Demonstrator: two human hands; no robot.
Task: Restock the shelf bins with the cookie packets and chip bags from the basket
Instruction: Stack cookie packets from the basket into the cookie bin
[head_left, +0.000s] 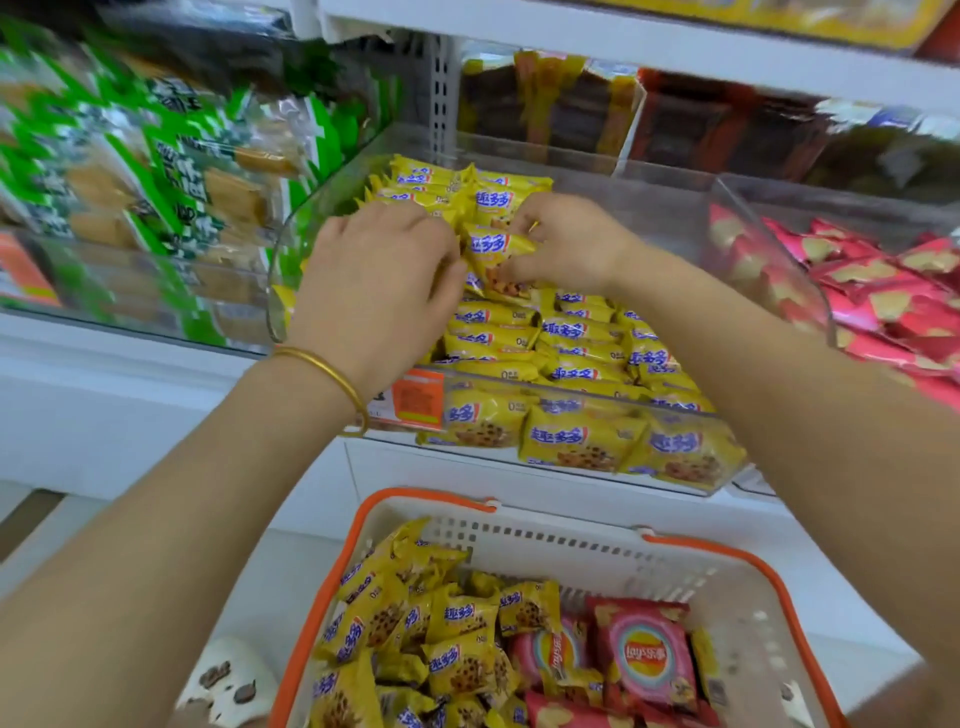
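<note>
Left hand (374, 280), gold bangle (332, 374) at wrist: fingers curled onto the left edge of a yellow cookie packet (493, 254). Right hand (566, 244): pinches the same packet from the right. Packet held just above the stock in the clear bin (675, 223); label reads 趣多多 in blue. Orange tag (418, 400) on bin front: writing unreadable. Below, basket (363, 519): loose cookie packets (457, 623) with the same label, and pink Lay's chip bags (647, 654).
</note>
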